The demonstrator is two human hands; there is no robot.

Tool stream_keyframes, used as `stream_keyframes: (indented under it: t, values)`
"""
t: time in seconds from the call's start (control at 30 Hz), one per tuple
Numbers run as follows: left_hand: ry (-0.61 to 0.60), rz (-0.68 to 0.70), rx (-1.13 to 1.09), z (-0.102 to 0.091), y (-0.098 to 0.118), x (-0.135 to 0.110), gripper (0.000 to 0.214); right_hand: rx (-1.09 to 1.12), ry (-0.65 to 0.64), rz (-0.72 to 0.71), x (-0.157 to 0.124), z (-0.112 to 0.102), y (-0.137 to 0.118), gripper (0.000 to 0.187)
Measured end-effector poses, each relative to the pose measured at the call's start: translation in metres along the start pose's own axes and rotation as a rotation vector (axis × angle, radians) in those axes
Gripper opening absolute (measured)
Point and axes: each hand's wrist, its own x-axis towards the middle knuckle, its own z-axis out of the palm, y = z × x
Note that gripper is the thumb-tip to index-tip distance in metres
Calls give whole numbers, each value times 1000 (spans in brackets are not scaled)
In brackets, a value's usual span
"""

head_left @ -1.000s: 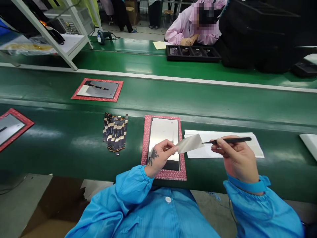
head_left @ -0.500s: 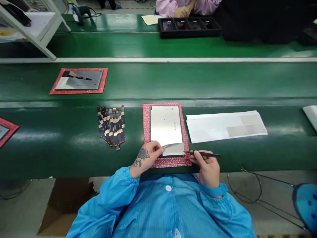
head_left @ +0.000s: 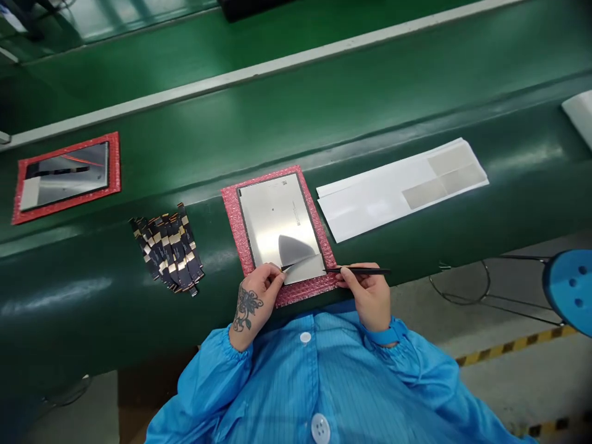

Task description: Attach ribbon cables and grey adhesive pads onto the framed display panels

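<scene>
A silvery display panel (head_left: 259, 216) with a dark border lies on a sheet of pink bubble wrap (head_left: 234, 219) in front of me. Across its near end is a thin grey film (head_left: 306, 269), its upper edge raised over the panel. My left hand (head_left: 254, 301) is closed, pinching the film's left corner between thumb and fingertips. In my right hand (head_left: 370, 297) are black tweezers (head_left: 363, 271), held level, their tips at the film's right end beside the panel's edge. Whether the tips touch the film is too small to tell.
Right of the panel lie white sheets (head_left: 361, 200) bearing grey rectangular pieces. A fanned pile of dark flex cables (head_left: 171, 250) is on the left. Farther left, another panel (head_left: 71, 176) rests on red bubble wrap. A pale rail (head_left: 259, 71) crosses behind; a blue stool (head_left: 571, 290) stands right.
My view has turned and tipped down, so the bench appears slanted. The film's upper edge stands higher off the panel, with a dark reflection below it. Both hands keep their grips.
</scene>
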Motion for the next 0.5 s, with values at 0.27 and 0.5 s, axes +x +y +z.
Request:
stream_keyframes:
  t: [0.27, 0.5]
  values:
    - [7, 21, 19, 0, 2, 0, 23, -29, -18, 3, 0, -1, 2, 45]
    - [20, 15, 25, 0, 3, 0, 23, -52, -35, 11, -1, -2, 1, 46]
